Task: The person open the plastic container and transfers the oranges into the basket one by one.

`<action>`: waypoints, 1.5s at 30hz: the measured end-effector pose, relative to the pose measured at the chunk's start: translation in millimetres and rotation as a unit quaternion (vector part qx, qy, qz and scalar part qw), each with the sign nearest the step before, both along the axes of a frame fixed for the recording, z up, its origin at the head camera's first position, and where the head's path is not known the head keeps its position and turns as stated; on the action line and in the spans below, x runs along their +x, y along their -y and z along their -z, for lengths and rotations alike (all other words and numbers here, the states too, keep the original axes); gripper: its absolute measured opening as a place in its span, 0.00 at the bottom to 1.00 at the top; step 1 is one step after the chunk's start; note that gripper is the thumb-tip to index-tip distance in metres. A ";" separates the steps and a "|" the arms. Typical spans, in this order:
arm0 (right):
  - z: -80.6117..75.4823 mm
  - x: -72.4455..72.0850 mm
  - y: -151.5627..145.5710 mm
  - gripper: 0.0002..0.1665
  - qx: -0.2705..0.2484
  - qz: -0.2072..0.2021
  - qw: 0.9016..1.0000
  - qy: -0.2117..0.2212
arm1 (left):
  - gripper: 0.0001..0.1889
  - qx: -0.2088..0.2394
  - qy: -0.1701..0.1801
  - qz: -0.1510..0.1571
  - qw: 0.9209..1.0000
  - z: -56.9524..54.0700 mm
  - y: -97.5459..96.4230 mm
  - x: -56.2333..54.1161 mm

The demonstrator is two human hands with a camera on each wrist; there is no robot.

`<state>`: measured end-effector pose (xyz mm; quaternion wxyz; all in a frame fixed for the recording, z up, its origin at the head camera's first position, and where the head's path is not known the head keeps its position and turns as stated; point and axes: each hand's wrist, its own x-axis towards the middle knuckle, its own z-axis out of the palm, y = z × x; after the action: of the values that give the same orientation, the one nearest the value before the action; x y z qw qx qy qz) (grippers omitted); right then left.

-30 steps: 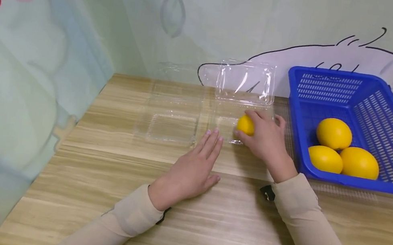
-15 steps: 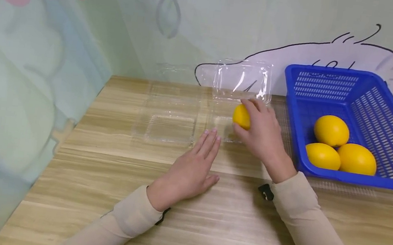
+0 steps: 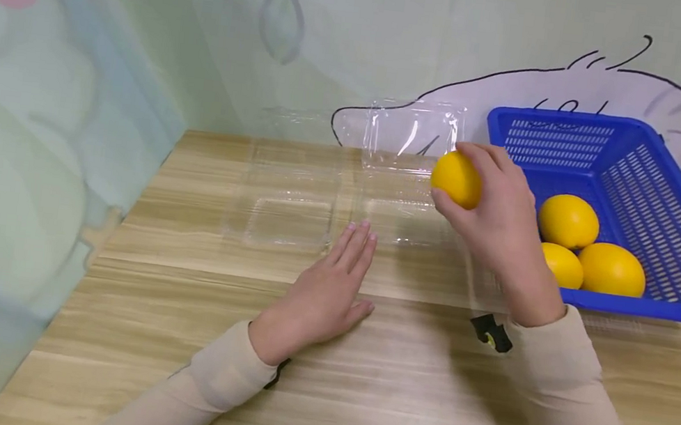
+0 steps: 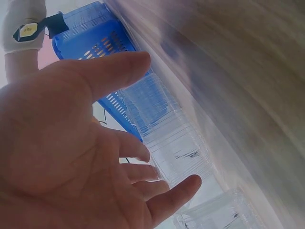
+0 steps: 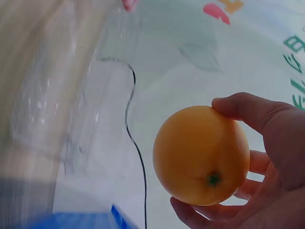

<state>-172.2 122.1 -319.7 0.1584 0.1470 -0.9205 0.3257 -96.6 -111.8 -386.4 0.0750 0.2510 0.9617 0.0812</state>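
Observation:
In the head view my right hand (image 3: pixel 506 221) grips a yellow-orange orange (image 3: pixel 455 179) between thumb and fingers, raised above the right clear clamshell box (image 3: pixel 399 223). The right wrist view shows the orange's green stem end (image 5: pixel 214 179). My left hand (image 3: pixel 321 294) has its fingers extended, their tips near the front edges of the two boxes; contact cannot be made out. A second clear clamshell box (image 3: pixel 290 222) stands to the left. Both boxes have their lids raised, and no fruit shows inside. The left wrist view shows the left palm (image 4: pixel 71 138) holding nothing.
A blue plastic basket (image 3: pixel 670 310) with three oranges (image 3: pixel 611 269) stands on the right of the wooden table (image 3: pixel 172 361), partly behind my right hand. A printed wall (image 3: pixel 348 31) rises behind the boxes and at the left.
My right hand has lifted the orange up out of the right box and moved it to the right, closer to the basket. My left hand stays in about the same place.

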 end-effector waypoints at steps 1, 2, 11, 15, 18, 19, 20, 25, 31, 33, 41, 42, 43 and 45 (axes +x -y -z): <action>-1.0 0.9 -5.5 0.37 -0.004 0.002 1.000 -0.002 | 0.50 0.000 -0.001 0.000 1.000 0.4 -0.5 -0.1; -2.1 2.0 -11.1 0.37 -0.008 0.004 1.000 -0.003 | 0.50 0.000 -0.002 0.001 1.000 0.8 -0.9 -0.1; -4.0 9.2 -67.0 0.39 0.010 0.069 0.997 0.033 | 0.50 -0.010 -0.005 0.002 1.000 2.1 -3.2 0.6; -5.8 7.2 -91.8 0.42 0.012 0.101 0.993 0.052 | 0.50 -0.014 -0.010 0.002 1.000 3.1 -2.1 0.9; -5.5 5.6 -110.5 0.44 0.013 0.136 0.988 0.070 | 0.50 -0.016 -0.011 -0.001 1.000 4.2 -0.9 0.4; -4.9 4.9 -116.5 0.45 0.014 0.147 0.986 0.075 | 0.50 -0.018 -0.010 -0.001 1.000 4.1 -0.3 0.4; -4.3 4.1 -122.3 0.45 0.015 0.160 0.984 0.082 | 0.51 -0.019 -0.009 -0.002 1.000 4.3 0.3 0.4; 0.2 0.1 -151.3 0.47 0.025 0.206 0.973 0.102 | 0.50 -0.015 -0.006 -0.001 1.000 4.0 1.3 0.5; 7.6 -6.5 -178.5 0.49 0.044 0.230 0.964 0.127 | 0.50 -0.012 -0.007 0.004 1.000 4.2 -1.6 1.2; 10.3 -9.6 -184.2 0.49 0.048 0.233 0.962 0.134 | 0.51 -0.015 -0.010 0.006 1.000 4.2 -1.8 1.2; 21.5 -19.1 -203.4 0.51 0.063 0.210 0.961 0.170 | 0.49 -0.010 -0.023 0.010 1.000 2.7 -2.2 1.0; 23.0 -19.8 -205.1 0.51 0.065 0.208 0.960 0.175 | 0.49 -0.007 -0.023 0.010 1.000 2.6 -2.1 1.2; 24.3 -20.1 -206.3 0.52 0.063 0.208 0.959 0.183 | 0.49 -0.005 -0.024 0.011 1.000 3.1 -1.9 1.3; 27.2 -21.1 -207.4 0.54 0.058 0.214 0.954 0.201 | 0.49 -0.005 -0.020 0.011 1.000 3.7 -1.5 1.4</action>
<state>-193.3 329.5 -346.9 0.0272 -0.1127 -0.9603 0.2536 -95.2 -110.4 -390.2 0.0574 0.2624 0.9606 0.0706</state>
